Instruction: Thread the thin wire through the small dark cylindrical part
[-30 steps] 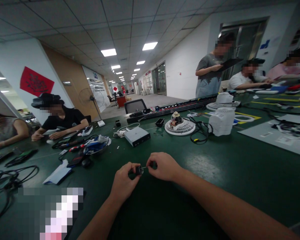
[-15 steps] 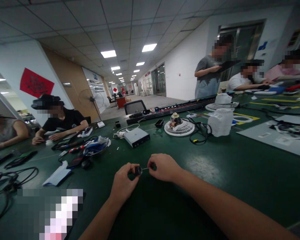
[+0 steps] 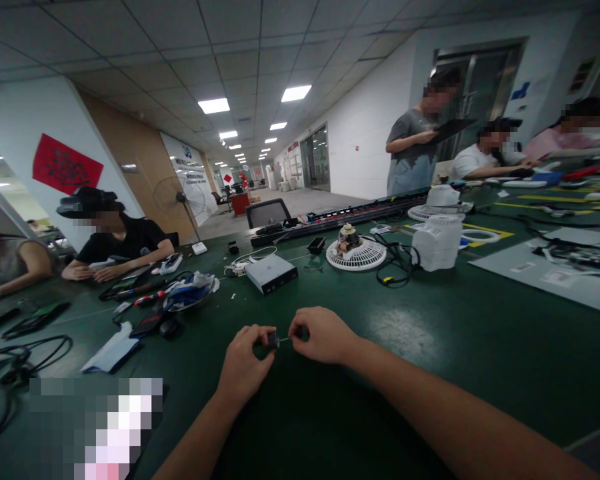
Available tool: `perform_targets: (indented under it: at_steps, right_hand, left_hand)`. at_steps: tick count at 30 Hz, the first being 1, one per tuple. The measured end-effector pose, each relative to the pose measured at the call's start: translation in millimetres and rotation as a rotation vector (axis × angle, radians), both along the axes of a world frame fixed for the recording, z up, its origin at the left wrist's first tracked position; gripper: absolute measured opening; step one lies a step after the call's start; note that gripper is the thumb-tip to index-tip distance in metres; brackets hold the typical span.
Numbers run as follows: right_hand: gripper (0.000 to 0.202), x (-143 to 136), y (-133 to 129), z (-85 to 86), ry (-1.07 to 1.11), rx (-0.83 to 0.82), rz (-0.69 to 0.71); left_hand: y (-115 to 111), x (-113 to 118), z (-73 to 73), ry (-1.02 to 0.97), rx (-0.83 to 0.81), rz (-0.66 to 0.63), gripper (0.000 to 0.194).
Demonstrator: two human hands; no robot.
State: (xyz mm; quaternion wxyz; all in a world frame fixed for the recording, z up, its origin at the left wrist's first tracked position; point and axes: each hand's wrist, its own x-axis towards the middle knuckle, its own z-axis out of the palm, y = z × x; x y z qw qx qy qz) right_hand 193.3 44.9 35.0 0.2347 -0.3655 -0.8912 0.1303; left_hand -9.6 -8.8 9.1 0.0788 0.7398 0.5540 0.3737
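Observation:
My left hand (image 3: 244,363) is closed, pinching a small dark cylindrical part (image 3: 273,340) between thumb and fingers above the green table. From the right end of this part a thin, light metal rod (image 3: 285,339) reaches to my right hand (image 3: 323,335). The fingertips of that hand are pinched on the rod's other end. Whether the rod is fixed in the part or only touches it I cannot tell.
Beyond my hands sit a silver disc drive (image 3: 271,273), a small black box (image 3: 317,245), a white fan grille with a motor (image 3: 356,253) and a white housing (image 3: 436,243). Cables (image 3: 15,367) and a blue-white cloth (image 3: 111,348) lie left. Several people sit or stand around the table.
The dark part has turned slightly in my left hand, so its round end face shows less. Both hands appear a little further left, along with the whole view.

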Motion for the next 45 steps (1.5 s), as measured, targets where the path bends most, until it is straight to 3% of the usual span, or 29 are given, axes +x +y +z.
perform_targets:
  at_steps: [4,9,16,21,23,28,33,39,45]
  right_hand:
    - [0.015,1,3,-2.3,0.022,0.006,-0.038]
    - [0.015,0,4,-4.2,0.027,-0.003,0.033]
    - [0.014,-2,1,-1.8,-0.063,-0.033,-0.070]
    - [0.021,1,5,-1.8,-0.079,-0.099,-0.309]
    - [0.024,5,9,-1.4,-0.105,-0.152,-0.339]
    - [0.038,8,12,-3.4,-0.161,-0.364,-0.201]
    - [0.014,5,14,-6.3,-0.059,-0.387,-0.199]
    - [0.020,-1,17,-9.9,0.337,-0.431,-0.010]
    - [0.017,-6,11,-14.5,0.347,-0.437,0.079]
  left_hand:
    - [1,1,-0.4,-0.017,0.003,-0.022,0.020]
    - [0,3,0.0,-0.027,-0.002,-0.039,0.022]
    - [1,3,-0.2,-0.030,-0.016,-0.032,0.021]
    - [4,-1,-2.6,-0.007,-0.022,0.067,0.015]
    - [4,-2,-2.0,0.003,-0.020,0.102,0.014]
    - [2,-1,1.7,-0.011,-0.062,0.149,0.013]
    - [2,1,0.4,-0.047,-0.096,0.152,0.015]
    - [0,5,-0.1,-0.207,-0.143,-0.003,0.020]
    - [-5,13,2.7,-0.248,-0.137,-0.084,0.022]
